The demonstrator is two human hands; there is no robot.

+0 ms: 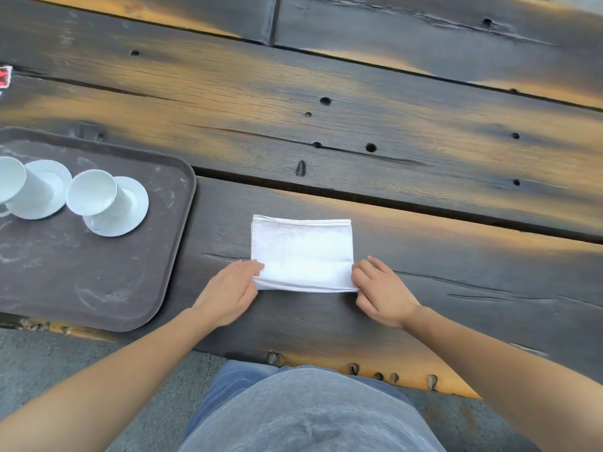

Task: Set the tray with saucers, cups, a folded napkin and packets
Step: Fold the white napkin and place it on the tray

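Head view, left to right: on table (pixel 391 125), near its front edge, tray (pixel 98 272) bearing cup (pixel 11 179) upon saucer (pixel 54 187), then second cup (pixel 93 192) upon second saucer (pixel 137 207). Right of tray, off it, white folded napkin (pixel 301 243) flat on table. Left hand (pixel 228 290) pinching napkin's near-left corner, right hand (pixel 381 290) pinching near-right corner, fingers of both curled on cloth.

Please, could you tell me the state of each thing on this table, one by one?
Napkin: folded, flat on the table, not yet on the tray.
Tray: on the table, holding both saucers.
Saucers: under the cups, one each.
Cups: upright, empty.
Left hand: pinches the napkin's near left corner.
Right hand: pinches the napkin's near right corner.
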